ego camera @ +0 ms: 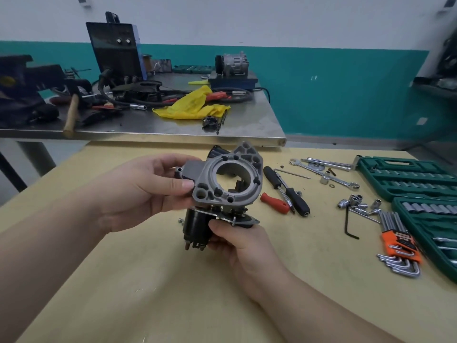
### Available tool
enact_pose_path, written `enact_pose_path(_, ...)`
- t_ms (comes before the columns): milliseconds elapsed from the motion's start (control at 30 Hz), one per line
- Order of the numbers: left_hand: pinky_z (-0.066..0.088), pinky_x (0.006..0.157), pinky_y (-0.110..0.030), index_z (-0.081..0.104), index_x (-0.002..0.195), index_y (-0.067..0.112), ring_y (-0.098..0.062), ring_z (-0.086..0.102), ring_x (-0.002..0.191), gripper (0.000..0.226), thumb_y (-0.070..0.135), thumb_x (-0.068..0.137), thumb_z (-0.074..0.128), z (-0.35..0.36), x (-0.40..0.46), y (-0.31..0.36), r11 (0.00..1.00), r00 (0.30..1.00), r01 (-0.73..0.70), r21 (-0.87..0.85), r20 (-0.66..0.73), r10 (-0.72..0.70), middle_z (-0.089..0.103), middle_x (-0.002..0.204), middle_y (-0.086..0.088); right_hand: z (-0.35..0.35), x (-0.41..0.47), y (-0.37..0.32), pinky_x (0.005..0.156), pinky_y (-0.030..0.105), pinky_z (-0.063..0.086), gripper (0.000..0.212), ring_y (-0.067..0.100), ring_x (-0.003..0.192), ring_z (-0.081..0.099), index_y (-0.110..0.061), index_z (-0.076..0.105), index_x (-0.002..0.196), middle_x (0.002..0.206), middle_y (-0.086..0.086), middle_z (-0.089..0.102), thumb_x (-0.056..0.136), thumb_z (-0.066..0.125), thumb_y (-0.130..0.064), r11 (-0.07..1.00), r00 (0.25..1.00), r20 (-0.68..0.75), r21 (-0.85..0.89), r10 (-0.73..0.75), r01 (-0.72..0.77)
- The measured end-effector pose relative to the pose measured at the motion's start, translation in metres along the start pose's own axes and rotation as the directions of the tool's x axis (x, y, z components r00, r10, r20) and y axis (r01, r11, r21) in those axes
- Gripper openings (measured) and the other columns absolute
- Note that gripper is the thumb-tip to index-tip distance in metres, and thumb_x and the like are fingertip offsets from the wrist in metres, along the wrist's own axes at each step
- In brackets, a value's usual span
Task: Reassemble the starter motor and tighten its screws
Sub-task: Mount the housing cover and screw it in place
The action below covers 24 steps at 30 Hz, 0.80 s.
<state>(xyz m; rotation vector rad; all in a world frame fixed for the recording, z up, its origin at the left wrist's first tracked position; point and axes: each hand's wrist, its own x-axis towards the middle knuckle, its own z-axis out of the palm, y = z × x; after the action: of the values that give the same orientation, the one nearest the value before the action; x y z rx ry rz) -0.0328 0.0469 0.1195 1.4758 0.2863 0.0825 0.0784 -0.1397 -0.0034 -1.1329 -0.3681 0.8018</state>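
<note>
1. Above the yellow table [148, 280], mid-frame: starter motor [197, 226] and its grey cast housing [228, 179] are both held off the surface, housing directly above the motor body.
2. Left hand [148, 186] grips the housing at its left edge; thumb on the face nearest the camera, fingers curled round the back.
3. Right hand [237, 241] holds the motor from below; thumb up against the plate at its top, fingers wrapped under. Black solenoid end with terminals points down-left.
4. Housing's big round opening faces the camera; dark parts show through it. Cannot tell whether housing and motor are seated or just touching.
5. Right of the hands, on the table: black-handled screwdriver [298, 203], red-handled screwdriver [274, 203], wrenches [333, 178], loose sockets [356, 203], black hex key [348, 224], hex key set in an orange holder [398, 243], green socket cases [405, 179].
6. Behind: steel bench [247, 120] with a yellow rag [193, 105], hammer [71, 112], black welder box [116, 49] and cables.
</note>
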Motion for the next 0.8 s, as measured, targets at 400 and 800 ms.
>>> enact_pose_path(400,0.040,0.067,0.007,0.066,0.114,0.047,0.023,0.065,0.083,0.023,0.045,0.092,0.059,0.053,-0.012,0.011,0.652,0.881,-0.222,0.725,-0.137,0.453,0.073,0.090,0.039,0.003,-0.003,-0.004,0.076,0.037,0.058,0.025,0.022,0.082,0.075,0.001,0.075,0.118,0.109,0.022,0.079,0.094,0.074,-0.002,0.993,0.999,0.005,0.116,0.032,-0.032)
enact_pose_path(800,0.063,0.095,-0.030,0.087,0.105,0.024,-0.026,0.078,0.107,0.032,0.032,0.110,0.057,0.029,0.031,-0.007,0.926,0.883,-0.339,0.168,-0.284,0.375,0.082,0.113,-0.013,0.001,-0.002,-0.001,0.080,0.038,0.059,0.046,0.025,0.092,0.077,-0.006,0.076,0.121,0.112,0.017,0.080,0.078,0.081,-0.019,0.999,0.998,0.053,0.044,0.014,-0.017)
